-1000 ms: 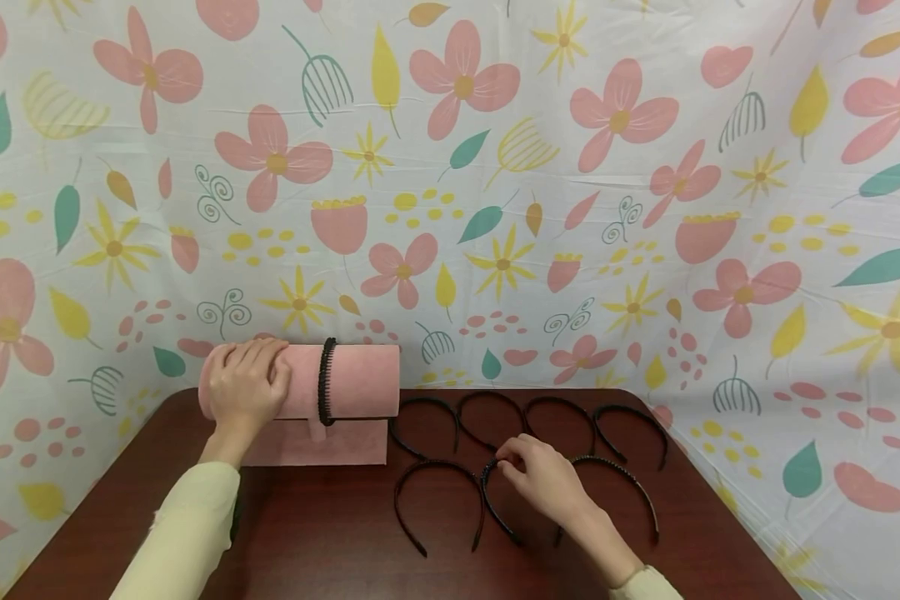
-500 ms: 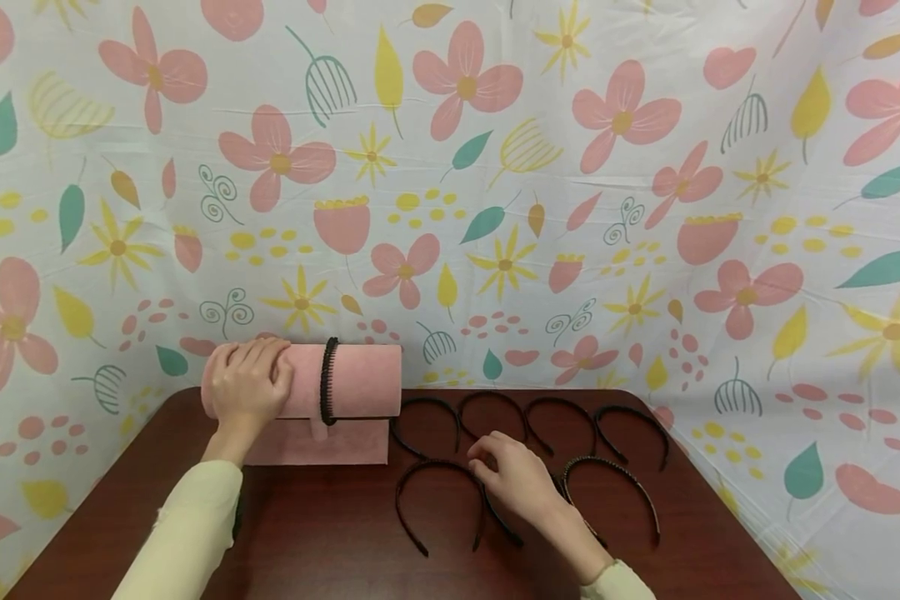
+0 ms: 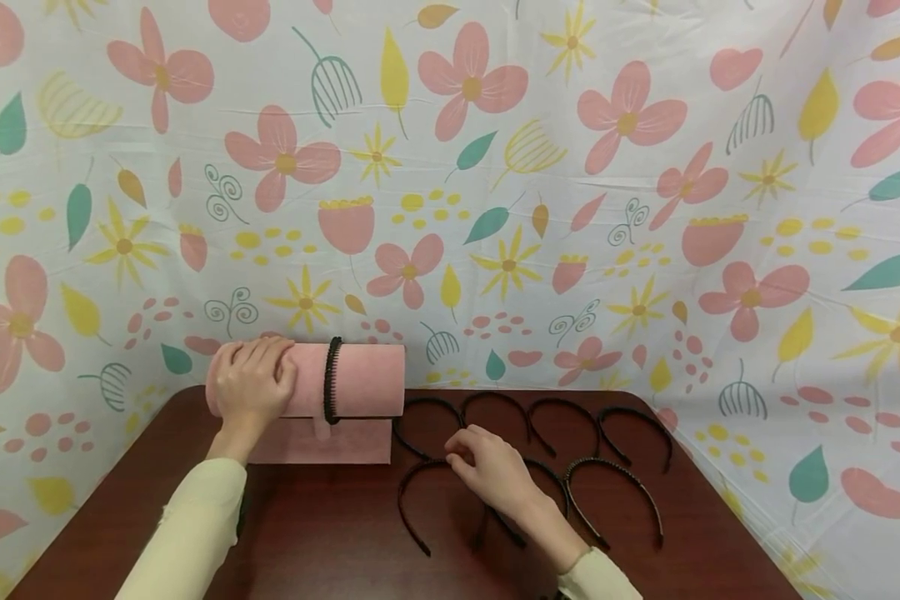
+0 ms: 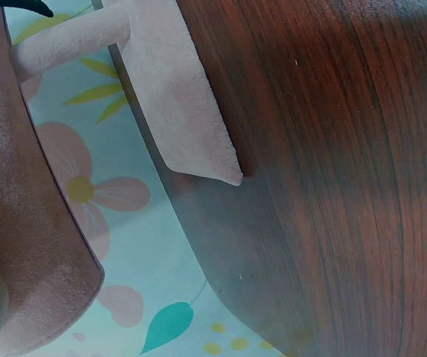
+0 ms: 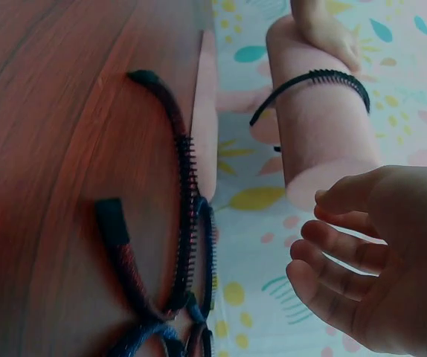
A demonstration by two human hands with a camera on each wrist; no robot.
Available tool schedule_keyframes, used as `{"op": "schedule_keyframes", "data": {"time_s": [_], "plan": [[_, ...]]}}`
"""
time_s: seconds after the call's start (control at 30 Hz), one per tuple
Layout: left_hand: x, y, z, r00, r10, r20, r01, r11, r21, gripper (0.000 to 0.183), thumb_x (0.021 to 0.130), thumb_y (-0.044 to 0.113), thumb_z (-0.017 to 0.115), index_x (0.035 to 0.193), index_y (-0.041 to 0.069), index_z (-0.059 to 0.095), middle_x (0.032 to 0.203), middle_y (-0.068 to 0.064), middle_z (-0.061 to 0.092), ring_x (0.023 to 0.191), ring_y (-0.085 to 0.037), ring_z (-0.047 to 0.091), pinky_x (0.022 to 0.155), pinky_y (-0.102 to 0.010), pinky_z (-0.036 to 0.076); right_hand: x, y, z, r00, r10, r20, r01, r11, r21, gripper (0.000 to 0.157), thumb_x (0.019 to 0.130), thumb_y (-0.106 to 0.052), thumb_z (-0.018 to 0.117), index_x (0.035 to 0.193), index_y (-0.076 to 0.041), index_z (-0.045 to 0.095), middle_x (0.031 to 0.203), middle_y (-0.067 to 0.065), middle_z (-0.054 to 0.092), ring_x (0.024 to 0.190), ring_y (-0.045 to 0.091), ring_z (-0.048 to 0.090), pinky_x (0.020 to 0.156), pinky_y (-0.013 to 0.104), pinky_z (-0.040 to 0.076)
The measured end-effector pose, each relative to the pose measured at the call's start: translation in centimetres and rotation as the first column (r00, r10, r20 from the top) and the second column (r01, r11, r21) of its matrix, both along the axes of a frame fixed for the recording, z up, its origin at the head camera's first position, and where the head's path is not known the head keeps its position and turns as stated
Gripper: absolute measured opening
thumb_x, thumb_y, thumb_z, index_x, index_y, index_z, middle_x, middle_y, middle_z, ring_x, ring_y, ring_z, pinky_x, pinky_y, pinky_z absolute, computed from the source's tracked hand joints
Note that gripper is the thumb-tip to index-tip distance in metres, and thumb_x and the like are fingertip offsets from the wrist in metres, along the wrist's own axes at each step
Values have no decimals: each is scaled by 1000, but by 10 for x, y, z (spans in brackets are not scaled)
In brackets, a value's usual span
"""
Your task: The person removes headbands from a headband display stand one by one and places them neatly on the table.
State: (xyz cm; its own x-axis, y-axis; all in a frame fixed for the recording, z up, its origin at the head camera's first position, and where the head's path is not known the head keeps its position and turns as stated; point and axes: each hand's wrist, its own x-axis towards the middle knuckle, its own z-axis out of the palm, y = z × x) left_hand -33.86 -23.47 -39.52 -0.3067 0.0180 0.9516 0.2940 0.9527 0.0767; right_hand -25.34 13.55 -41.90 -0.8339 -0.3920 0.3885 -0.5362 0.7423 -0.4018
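Observation:
My left hand [image 3: 253, 379] grips the left end of a pink plush headband stand [image 3: 371, 379], its fingers curled over the roll. Around the middle of the roll sits a black toothed headband [image 3: 331, 379]. My right hand [image 3: 491, 471] holds nothing; its fingers are loosely bent in the right wrist view. It hovers over the front row, overlapping the front-left headband [image 3: 403, 500] and partly covering the one beside it. In the left wrist view the stand's base [image 4: 176, 111] rests on the table.
Several dark headbands lie in two rows on the brown wooden table [image 3: 330, 542], among them a toothed one [image 3: 622, 467] at front right and another [image 3: 633, 410] at back right. A flower-patterned cloth [image 3: 450, 208] hangs behind the table's far edge.
My right hand has moved left across the front row, from the middle headband toward the front-left one. The left hand keeps its grip on the stand, which stays in place.

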Motion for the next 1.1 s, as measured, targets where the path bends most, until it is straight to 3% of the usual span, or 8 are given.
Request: {"op": "schedule_keyframes", "data": {"time_s": [0.37, 0.73, 1.1], "plan": [[-1, 0, 0, 1000, 2, 1, -2, 1000, 0, 38, 91, 31, 44, 100, 11, 76, 103, -9, 76, 95, -32, 70, 97, -51, 46, -6, -31, 10, 999, 50, -6, -50, 999, -15, 12, 94, -23, 66, 105, -22, 69, 100, -8, 66, 87, 13, 68, 66, 24, 52], [-3, 1, 0, 1000, -7, -11, 7, 1000, 16, 38, 91, 31, 45, 99, 10, 76, 102, -9, 76, 94, -32, 70, 97, -50, 46, -12, -64, 14, 994, 83, 69, -80, 995, -54, 18, 96, -25, 63, 113, -21, 68, 107, -7, 67, 83, 6, 65, 63, 20, 49], [-2, 1, 0, 1000, -9, -27, 9, 1000, 24, 37, 91, 30, 45, 97, 10, 76, 100, -10, 76, 92, -33, 69, 96, -49, 45, -17, -91, 16, 988, 130, 85, -123, 989, -81, 15, 96, -23, 64, 110, -21, 68, 101, -7, 67, 76, 0, 58, 63, 19, 47]]}}
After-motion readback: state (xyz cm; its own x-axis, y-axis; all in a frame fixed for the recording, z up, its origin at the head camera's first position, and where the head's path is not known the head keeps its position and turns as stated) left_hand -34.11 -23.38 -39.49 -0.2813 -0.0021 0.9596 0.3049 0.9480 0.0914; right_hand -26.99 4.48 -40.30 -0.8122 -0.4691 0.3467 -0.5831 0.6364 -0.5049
